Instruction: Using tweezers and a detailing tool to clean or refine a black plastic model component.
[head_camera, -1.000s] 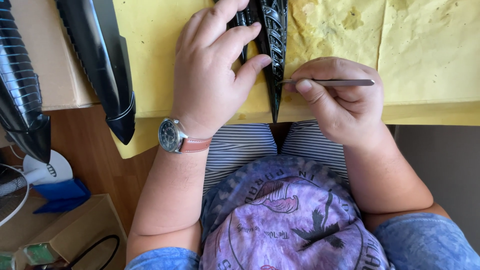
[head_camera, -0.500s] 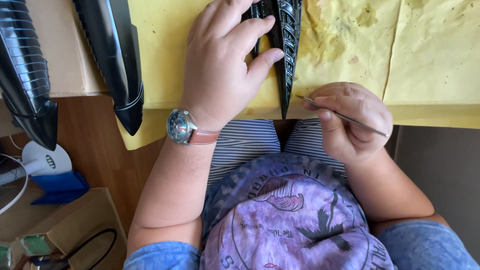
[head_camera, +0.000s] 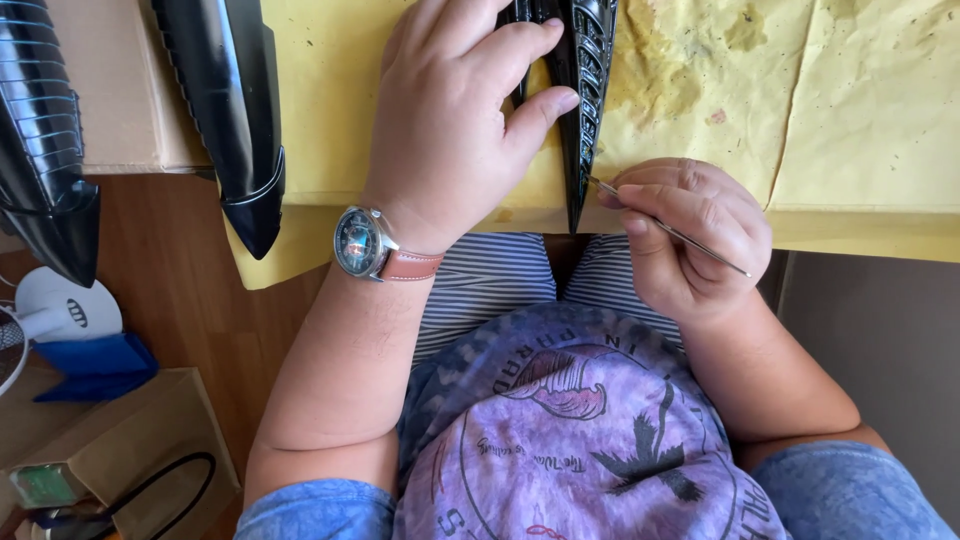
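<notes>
Holding: right hand (head_camera: 690, 240) pinches a thin metal pick (head_camera: 668, 229) between thumb and forefinger, the other fingers curled in.
Pick: slim steel rod, slanting from the fingertips (head_camera: 632, 192) up-left; its tip meets the lower point of the carved black piece (head_camera: 585, 95); its tail juts out past the knuckles to the lower right.
Carved black piece: long, glossy, ridged, tapering to a point at the table edge; lies on the yellow paper (head_camera: 800, 100).
Left hand (head_camera: 450, 120): spread flat, palm down, pressing on the carved piece; thumb lies along its left flank, fingers cover its upper part; grasps nothing.
Wristwatch (head_camera: 362, 243): round dial, brown strap, on the left wrist.
Other black pieces: pointed smooth one (head_camera: 225, 110) and ribbed one (head_camera: 45, 140), well apart to the left.
Cardboard box (head_camera: 120, 450): lower left, on the floor.
</notes>
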